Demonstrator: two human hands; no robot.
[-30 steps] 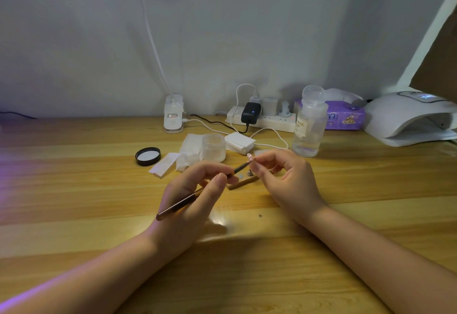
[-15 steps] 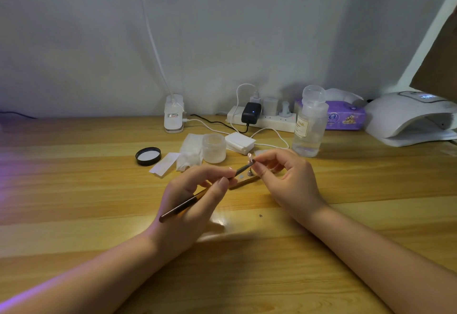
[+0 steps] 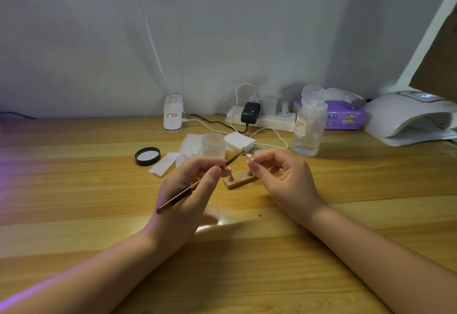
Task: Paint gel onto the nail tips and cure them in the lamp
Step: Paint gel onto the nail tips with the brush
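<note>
My left hand (image 3: 188, 190) grips a thin dark gel brush (image 3: 178, 196), its tip pointing up and right toward the open jar (image 3: 213, 146). My right hand (image 3: 284, 177) pinches a small pale nail tip (image 3: 249, 159) between thumb and fingertips, a short gap right of the brush tip. Between and below the hands lies a small wooden holder block (image 3: 238, 181) with metal pegs on the table. The white curing lamp (image 3: 408, 118) stands at the far right.
A black jar lid (image 3: 147, 156), white wipes (image 3: 164, 166) and a white pad stack (image 3: 239, 141) lie behind the hands. A clear liquid bottle (image 3: 308, 125), a power strip (image 3: 262, 118), a purple tissue pack (image 3: 345, 115) and a lamp clamp base (image 3: 173, 113) line the back.
The brush tip has come off the nail tip and the hands have drawn slightly apart, uncovering the wooden holder block between them.
</note>
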